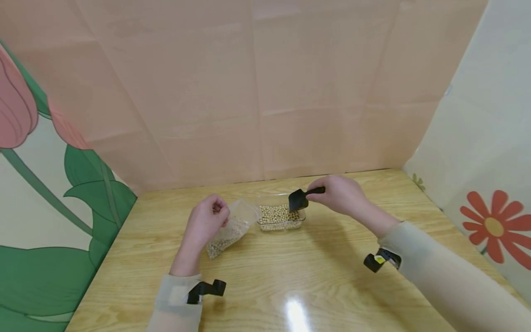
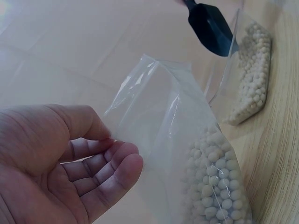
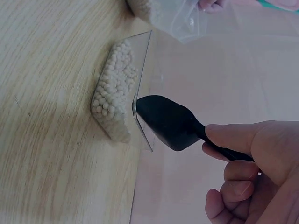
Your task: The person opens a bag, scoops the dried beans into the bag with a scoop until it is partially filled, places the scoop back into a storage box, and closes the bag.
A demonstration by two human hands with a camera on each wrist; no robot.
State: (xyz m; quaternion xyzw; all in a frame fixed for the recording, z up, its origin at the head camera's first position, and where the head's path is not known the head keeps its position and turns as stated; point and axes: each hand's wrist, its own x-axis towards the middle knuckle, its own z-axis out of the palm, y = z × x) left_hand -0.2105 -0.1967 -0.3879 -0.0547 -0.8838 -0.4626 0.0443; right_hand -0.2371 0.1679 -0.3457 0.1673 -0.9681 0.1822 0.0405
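Note:
My left hand pinches the upper edge of a clear plastic bag between thumb and forefinger. Round pale beans fill the bag's lower part, and its mouth leans toward a clear rectangular container. More beans lie in that container. With thumb and fingers my right hand grips the handle of a black scoop. The scoop is tilted, its blade tip down at the container's right side; in the right wrist view the tip overlaps the rim. Whether it touches the beans I cannot tell.
Bag and container stand on a wood-grain table. A pink sheet hangs behind the table's far edge. Painted flowers cover the walls at left and right, with a red flower on the right one. Each forearm wears a small black camera mount.

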